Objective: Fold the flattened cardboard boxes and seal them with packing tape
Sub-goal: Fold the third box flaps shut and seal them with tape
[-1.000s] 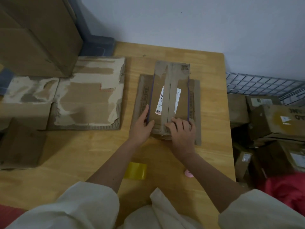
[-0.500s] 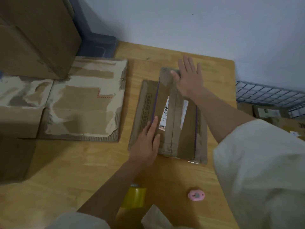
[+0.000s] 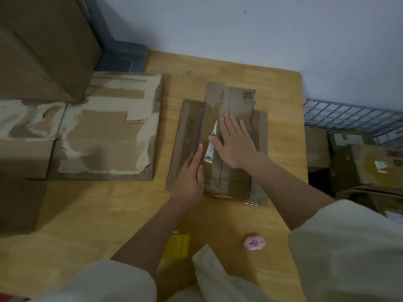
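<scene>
A small brown cardboard box (image 3: 231, 99) with a taped centre seam and a white label lies on a flattened cardboard sheet (image 3: 185, 136) in the middle of the wooden table (image 3: 109, 214). My right hand (image 3: 236, 141) lies flat on the box top, fingers straight, over the seam. My left hand (image 3: 189, 177) rests with straight fingers against the box's left side. A yellow roll of packing tape (image 3: 177, 245) sits near the table's front edge, partly behind my left forearm.
A pink small cutter (image 3: 254, 243) lies on the table at the front right. A large torn flattened box (image 3: 104, 127) covers the left side, with a big brown box (image 3: 43, 44) behind it. Right of the table are a wire rack (image 3: 349, 114) and stacked boxes (image 3: 366, 166).
My right hand has slid back from the far end of the box to its middle, still flat on the top. My left hand stays at the box's left side.
</scene>
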